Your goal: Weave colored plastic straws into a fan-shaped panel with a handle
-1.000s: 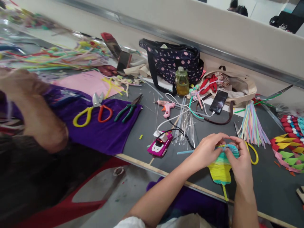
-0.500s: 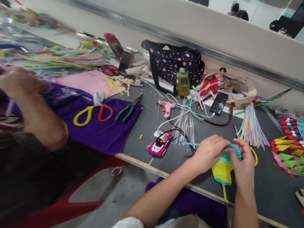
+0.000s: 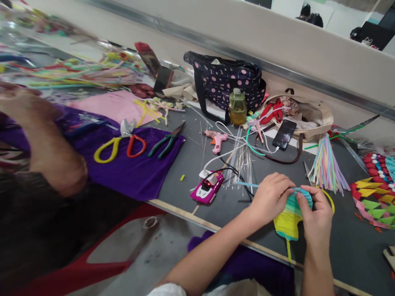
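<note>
On a grey desk, to the right of a glue gun and nearer the wearer, lies a yellow-and-blue piece. The left hand and right hand both pinch its blue end. A strip pokes from behind the left hand, towards the glue gun's side. The step looks like shaping that edge; next probably calls for a steady right pinch while the left guides the strip.
</note>
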A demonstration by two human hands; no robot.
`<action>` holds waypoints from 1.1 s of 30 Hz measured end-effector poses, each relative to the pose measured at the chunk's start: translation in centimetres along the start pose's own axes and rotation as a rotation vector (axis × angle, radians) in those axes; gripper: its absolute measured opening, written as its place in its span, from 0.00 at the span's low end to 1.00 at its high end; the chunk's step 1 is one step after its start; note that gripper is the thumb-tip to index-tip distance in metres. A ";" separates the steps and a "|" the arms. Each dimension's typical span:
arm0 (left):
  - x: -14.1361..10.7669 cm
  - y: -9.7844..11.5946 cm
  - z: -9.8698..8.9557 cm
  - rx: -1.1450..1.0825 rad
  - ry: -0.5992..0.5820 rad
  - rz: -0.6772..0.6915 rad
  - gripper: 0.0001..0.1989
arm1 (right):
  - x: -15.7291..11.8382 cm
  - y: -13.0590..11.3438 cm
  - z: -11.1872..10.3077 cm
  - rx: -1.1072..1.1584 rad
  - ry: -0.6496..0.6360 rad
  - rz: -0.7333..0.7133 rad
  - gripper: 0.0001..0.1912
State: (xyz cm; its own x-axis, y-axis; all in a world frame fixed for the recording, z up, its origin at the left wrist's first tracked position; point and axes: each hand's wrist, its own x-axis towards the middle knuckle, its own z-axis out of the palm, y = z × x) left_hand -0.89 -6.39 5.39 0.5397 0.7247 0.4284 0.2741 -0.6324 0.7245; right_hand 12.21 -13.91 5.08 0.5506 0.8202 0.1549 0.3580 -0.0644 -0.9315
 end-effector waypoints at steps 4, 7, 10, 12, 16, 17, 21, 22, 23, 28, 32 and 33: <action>0.3 0.2 -0.4 -0.024 -0.002 -0.050 0.09 | -0.1 0.1 -0.1 0.016 -0.010 0.011 0.14; 0.6 0.3 -0.9 -0.066 -0.028 -0.107 0.09 | -0.2 0.3 -0.1 0.061 -0.017 0.033 0.13; 1.1 0.4 -1.4 -0.093 -0.082 -0.175 0.08 | -0.3 0.5 -0.1 0.127 -0.031 0.073 0.13; 1.4 0.6 -1.6 -0.076 -0.101 -0.178 0.08 | -0.1 0.7 0.0 0.185 -0.044 0.109 0.13; 0.6 1.0 -1.7 0.027 0.103 0.058 0.09 | 0.7 0.9 0.1 0.357 -0.016 0.166 0.14; 0.0 1.1 -1.6 0.047 0.202 0.146 0.11 | 0.9 1.0 0.1 0.405 -0.004 0.181 0.14; -3.8 0.5 -0.4 0.050 0.439 0.407 0.14 | 2.0 1.4 -0.2 0.519 0.029 0.227 0.14; -4.7 0.1 0.1 0.017 0.486 0.349 0.12 | 2.2 1.6 -0.3 0.526 0.035 0.229 0.13; -5.4 -0.4 0.6 -0.029 0.568 0.228 0.10 | 2.3 1.7 -0.4 0.530 0.035 0.233 0.12; -5.7 -2.0 1.7 -0.708 0.613 -0.532 0.21 | 2.4 2.0 0.2 0.587 -0.005 0.260 0.11; -4.0 -1.6 1.0 -1.189 0.295 -0.732 0.23 | 2.1 2.1 0.9 0.601 -0.062 0.283 0.14; -3.7 -1.4 0.9 -1.213 0.298 -0.747 0.22 | 2.1 2.2 0.9 0.577 -0.069 0.277 0.15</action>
State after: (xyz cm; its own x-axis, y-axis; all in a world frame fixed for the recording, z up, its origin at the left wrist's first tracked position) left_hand -2.59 -8.46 2.29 0.3518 0.8990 -0.2606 -0.4980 0.4155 0.7611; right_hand 13.46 -11.80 3.03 0.5075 0.8532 -0.1203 -0.2642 0.0212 -0.9642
